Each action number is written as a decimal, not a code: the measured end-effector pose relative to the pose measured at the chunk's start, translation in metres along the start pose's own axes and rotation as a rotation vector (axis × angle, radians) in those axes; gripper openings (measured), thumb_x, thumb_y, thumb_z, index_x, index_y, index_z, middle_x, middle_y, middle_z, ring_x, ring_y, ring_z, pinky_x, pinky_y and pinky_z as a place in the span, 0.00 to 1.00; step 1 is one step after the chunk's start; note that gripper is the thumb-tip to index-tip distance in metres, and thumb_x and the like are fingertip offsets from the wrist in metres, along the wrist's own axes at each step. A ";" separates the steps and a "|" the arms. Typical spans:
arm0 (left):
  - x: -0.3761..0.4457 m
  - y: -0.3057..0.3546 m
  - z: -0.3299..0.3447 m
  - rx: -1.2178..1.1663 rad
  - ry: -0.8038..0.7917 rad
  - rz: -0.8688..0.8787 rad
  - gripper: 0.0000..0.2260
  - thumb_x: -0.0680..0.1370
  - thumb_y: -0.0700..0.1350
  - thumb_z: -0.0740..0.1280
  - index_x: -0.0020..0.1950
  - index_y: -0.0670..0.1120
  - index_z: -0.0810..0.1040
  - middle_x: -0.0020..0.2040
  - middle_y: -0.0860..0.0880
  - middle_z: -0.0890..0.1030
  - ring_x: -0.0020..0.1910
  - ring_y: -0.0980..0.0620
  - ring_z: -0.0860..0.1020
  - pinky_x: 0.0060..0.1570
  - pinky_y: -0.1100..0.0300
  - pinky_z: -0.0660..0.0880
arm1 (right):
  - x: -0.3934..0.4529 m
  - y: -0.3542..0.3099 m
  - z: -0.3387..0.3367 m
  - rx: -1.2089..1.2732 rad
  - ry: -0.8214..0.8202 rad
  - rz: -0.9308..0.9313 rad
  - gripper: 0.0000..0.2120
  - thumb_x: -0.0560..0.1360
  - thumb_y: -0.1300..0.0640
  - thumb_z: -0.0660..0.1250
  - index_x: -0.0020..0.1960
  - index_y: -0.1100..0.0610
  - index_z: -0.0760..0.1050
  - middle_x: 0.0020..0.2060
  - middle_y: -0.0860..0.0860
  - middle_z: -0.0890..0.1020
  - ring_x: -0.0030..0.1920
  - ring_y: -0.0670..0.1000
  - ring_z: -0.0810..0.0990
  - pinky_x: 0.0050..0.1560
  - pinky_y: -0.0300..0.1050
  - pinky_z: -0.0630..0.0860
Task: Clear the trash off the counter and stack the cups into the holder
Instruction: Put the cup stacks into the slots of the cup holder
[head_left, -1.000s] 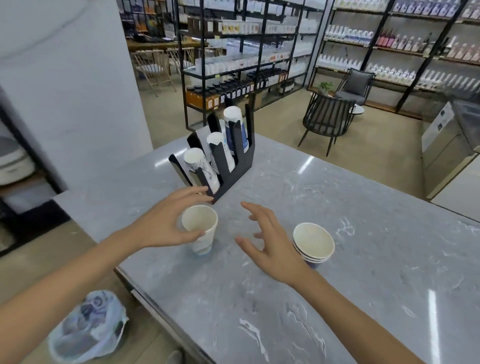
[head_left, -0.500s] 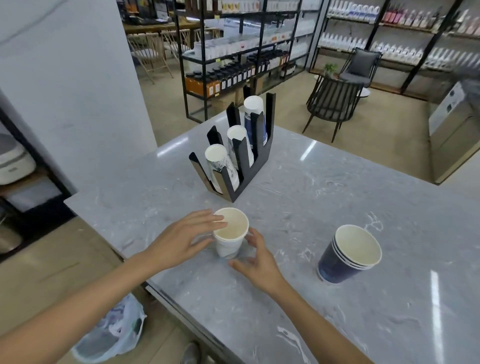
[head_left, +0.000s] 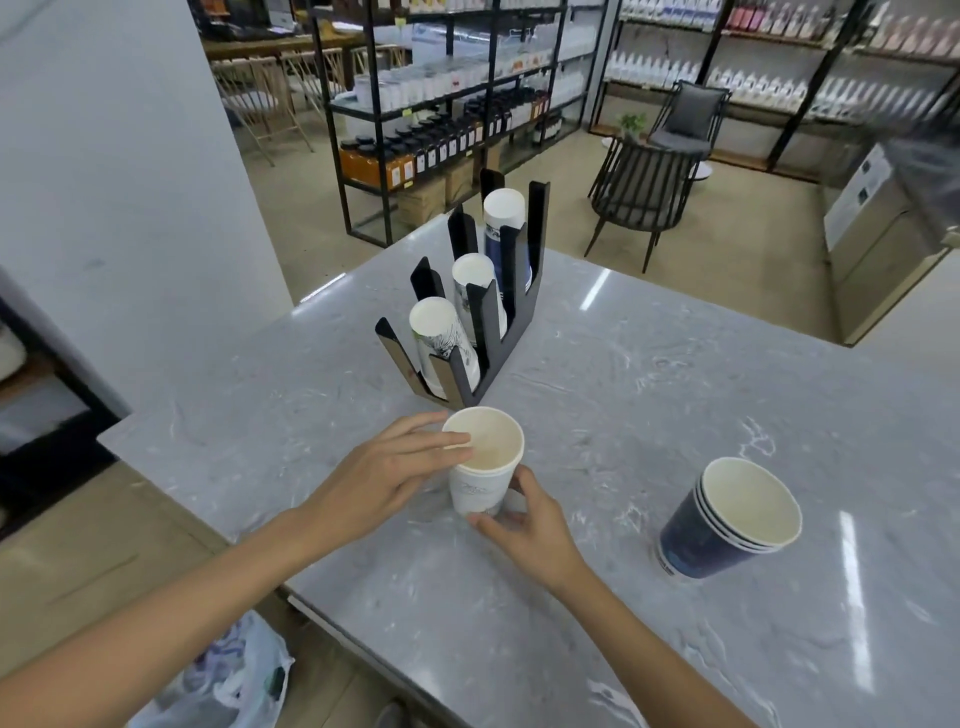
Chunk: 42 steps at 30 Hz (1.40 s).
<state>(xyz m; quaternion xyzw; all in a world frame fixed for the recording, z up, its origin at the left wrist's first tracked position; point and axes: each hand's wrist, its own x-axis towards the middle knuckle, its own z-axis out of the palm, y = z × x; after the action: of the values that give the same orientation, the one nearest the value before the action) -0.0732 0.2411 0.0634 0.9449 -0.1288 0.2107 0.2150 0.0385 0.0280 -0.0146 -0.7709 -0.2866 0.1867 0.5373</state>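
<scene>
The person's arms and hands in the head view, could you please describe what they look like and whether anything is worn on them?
Both arms are bare as far up as the picture shows, with no sleeve in view. The left hand and the right hand wear no gloves, and I can see no watch, bracelet or ring on either. No markings show on the forearms. The nails look short and unpainted where they show.

Bare counter separates holder from blue cups.

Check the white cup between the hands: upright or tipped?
Upright: the white cup stands mouth-up on the counter, left hand and right hand on it.
</scene>
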 end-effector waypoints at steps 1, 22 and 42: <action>0.008 0.000 -0.003 -0.001 0.013 0.016 0.17 0.84 0.41 0.60 0.71 0.51 0.77 0.71 0.55 0.77 0.75 0.48 0.69 0.67 0.52 0.74 | 0.002 -0.005 -0.003 0.018 0.009 -0.004 0.32 0.71 0.46 0.78 0.71 0.43 0.69 0.66 0.38 0.79 0.68 0.41 0.76 0.62 0.47 0.79; 0.176 -0.029 -0.083 -0.336 0.430 -0.164 0.19 0.81 0.37 0.67 0.70 0.50 0.78 0.60 0.59 0.79 0.53 0.58 0.82 0.50 0.74 0.76 | 0.081 -0.158 -0.087 0.093 0.435 -0.429 0.31 0.76 0.40 0.69 0.75 0.39 0.61 0.66 0.34 0.75 0.67 0.44 0.79 0.59 0.43 0.81; 0.189 -0.108 -0.108 -0.216 -0.033 -0.195 0.38 0.75 0.55 0.72 0.74 0.76 0.51 0.62 0.85 0.65 0.65 0.76 0.68 0.62 0.63 0.71 | 0.197 -0.213 -0.097 -0.758 0.269 -0.799 0.20 0.86 0.40 0.50 0.76 0.35 0.66 0.82 0.52 0.54 0.61 0.58 0.80 0.53 0.55 0.83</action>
<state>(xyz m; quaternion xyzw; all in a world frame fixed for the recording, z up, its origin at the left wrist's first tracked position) 0.0914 0.3564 0.1996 0.9277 -0.0619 0.1582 0.3325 0.1959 0.1401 0.2224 -0.7585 -0.5322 -0.2471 0.2835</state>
